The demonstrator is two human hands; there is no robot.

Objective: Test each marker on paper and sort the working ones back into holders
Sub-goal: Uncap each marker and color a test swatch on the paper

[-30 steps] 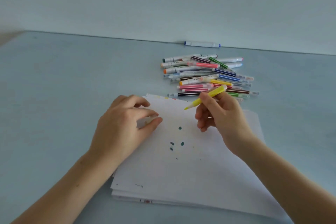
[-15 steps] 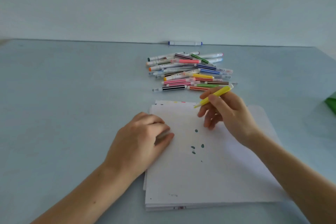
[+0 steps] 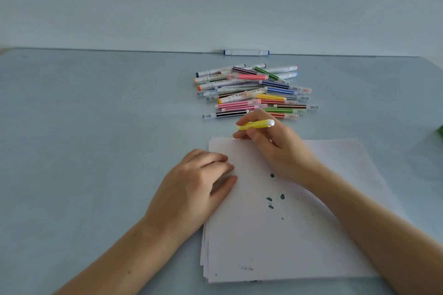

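Gripping the yellow marker (image 3: 257, 124) in our right hand (image 3: 273, 146) at the paper's (image 3: 275, 242) far edge, left hand (image 3: 194, 187) loosely curled on it, we judge the pile of markers (image 3: 254, 91) largely untested, no holders visible.

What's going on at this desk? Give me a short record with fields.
Right hand: grips a yellow marker, near the paper's far edge
Left hand: rests on the paper stack, fingers curled
Paper marks: dark green dots
Marker pile: beyond the paper
Lone white marker: by the wall
Holders: none clearly visible
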